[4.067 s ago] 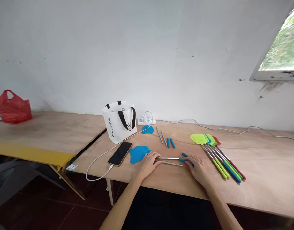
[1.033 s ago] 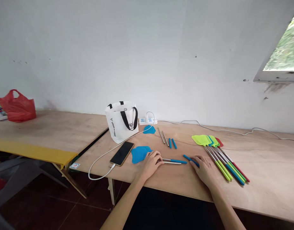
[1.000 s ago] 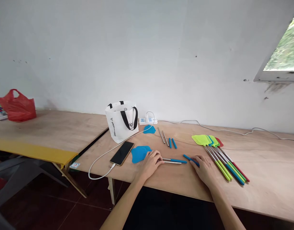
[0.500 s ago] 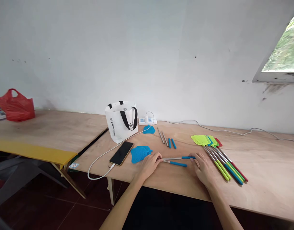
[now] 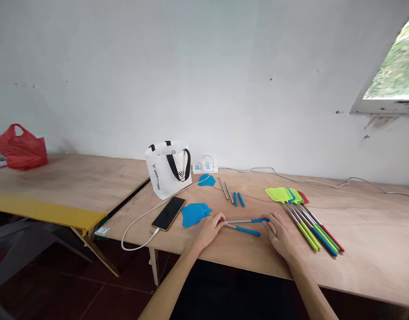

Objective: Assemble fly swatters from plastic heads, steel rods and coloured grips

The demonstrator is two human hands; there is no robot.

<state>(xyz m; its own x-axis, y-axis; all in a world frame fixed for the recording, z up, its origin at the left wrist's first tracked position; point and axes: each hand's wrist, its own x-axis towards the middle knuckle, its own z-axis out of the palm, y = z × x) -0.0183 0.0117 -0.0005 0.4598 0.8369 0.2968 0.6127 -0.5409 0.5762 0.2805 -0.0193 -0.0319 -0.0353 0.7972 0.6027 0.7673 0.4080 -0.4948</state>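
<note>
- The far rod (image 5: 239,221) lay on the table (image 5: 357,262) between the hands, near the near edge.
- Its left end was pinched by the left hand (image 5: 207,229). The right hand (image 5: 280,232) lay flat and unclosed, fingertips against the blue grip (image 5: 260,220).
- Rod and grip were best kept in one line and pressed along the axis, with the rod braced against sliding.
- The near rod (image 5: 242,229), its grip fitted, lay just beside.
- The steel looked thin and smooth, the grips soft and tubular, and the blue head (image 5: 193,214) flat and meshed.

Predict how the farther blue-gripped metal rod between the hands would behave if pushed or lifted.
The metal rod is thin and round, so it would probably roll if nudged sideways. It lies straight, so likely stiff. Its blue grip looks rubbery, probably less slippery than bare metal.
</note>
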